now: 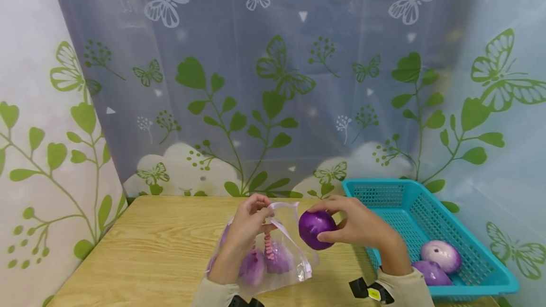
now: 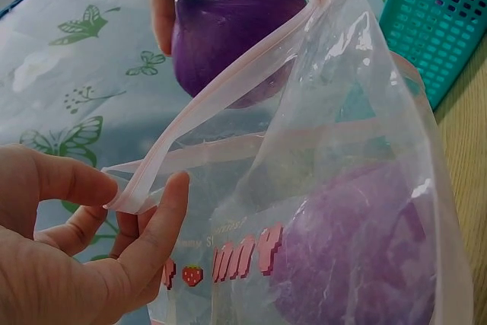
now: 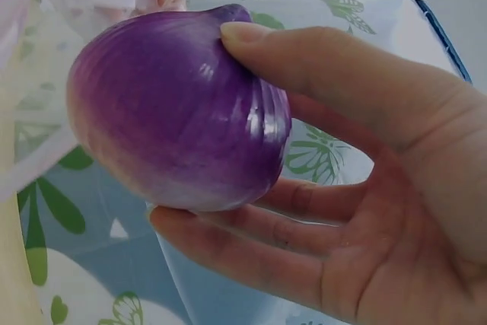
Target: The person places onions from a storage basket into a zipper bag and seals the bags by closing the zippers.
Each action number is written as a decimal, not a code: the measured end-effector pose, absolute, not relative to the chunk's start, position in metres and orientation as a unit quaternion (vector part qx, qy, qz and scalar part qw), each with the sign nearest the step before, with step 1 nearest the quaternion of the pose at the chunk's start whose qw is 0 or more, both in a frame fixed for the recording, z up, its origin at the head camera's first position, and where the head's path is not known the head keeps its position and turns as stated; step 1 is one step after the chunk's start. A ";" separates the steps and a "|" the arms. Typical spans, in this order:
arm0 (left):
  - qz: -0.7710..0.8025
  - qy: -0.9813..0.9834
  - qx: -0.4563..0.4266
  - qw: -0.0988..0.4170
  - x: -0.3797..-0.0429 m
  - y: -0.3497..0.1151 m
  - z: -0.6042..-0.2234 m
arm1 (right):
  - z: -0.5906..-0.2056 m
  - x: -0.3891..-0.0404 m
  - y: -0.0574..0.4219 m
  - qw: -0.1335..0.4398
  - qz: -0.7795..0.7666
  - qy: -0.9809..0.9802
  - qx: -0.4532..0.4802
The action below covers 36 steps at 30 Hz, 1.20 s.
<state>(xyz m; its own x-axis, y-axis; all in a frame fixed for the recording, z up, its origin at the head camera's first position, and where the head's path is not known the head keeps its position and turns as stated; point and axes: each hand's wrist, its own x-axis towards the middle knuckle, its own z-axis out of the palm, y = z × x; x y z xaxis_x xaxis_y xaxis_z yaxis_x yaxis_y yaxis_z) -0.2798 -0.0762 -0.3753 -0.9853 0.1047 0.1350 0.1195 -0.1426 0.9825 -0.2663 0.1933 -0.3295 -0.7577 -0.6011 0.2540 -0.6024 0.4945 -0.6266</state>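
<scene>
My right hand grips a shiny purple onion between thumb and fingers, just right of the bag's mouth. In the right wrist view the thumb presses near the onion's pointed tip, with the fingertips under its far side. My left hand pinches the rim of a clear zip bag with pink lettering. The bag's mouth gapes, and purple onions show through its plastic low down. From the left wrist, the held onion is behind the bag's upper edge.
A turquoise basket with holed sides stands at the right, holding a white-and-purple onion and another purple one. The wooden table ends at a curtain printed with leaves and butterflies.
</scene>
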 end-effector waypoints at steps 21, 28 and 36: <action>-0.741 -0.664 -0.094 0.007 -0.278 -0.071 -0.374 | -0.345 -0.269 0.164 0.054 0.379 -0.855 0.350; -0.741 -0.666 -0.076 0.026 -0.277 -0.069 -0.373 | -0.354 -0.269 0.155 0.064 0.376 -0.854 0.354; -0.747 -0.660 -0.078 0.028 -0.279 -0.070 -0.375 | -0.358 -0.271 0.152 0.086 0.356 -0.863 0.348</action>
<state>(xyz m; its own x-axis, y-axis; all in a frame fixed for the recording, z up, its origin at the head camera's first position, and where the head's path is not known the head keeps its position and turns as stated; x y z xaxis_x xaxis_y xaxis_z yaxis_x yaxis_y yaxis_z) -0.2790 -0.0695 -0.3749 -0.9863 0.0614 0.1529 0.1442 -0.1277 0.9813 -0.2712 0.1523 -0.3581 -0.7429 -0.5400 0.3956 -0.6618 0.5040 -0.5550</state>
